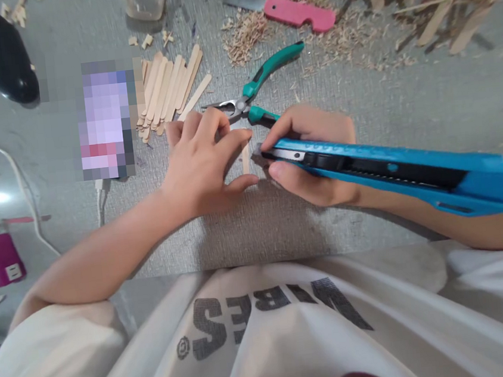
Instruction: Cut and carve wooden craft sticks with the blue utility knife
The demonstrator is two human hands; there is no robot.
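Note:
A short wooden craft stick (245, 157) stands out pale against the grey table between the index finger and thumb of my left hand (199, 164). Those two fingertips hold it at its two ends, while the other fingers bend toward the tabletop. In my right hand (312, 128) is a blue utility knife (393, 167), gripped near its front like a pen. Its blade tip points left, close beside the stick; whether it touches is hard to see. Green-handled pliers (242, 104) lie with jaws open just beyond both hands, partly behind my right fingers.
A pile of craft sticks (171, 89) and a blurred phone (105, 123) with a cable lie at left. Farther off are a pink-handled folding saw (298, 12), wood shavings (247, 36), a black case (2, 54), a clear container (145, 0) and a stick structure (447, 0). A purple adapter (4, 253) sits far left.

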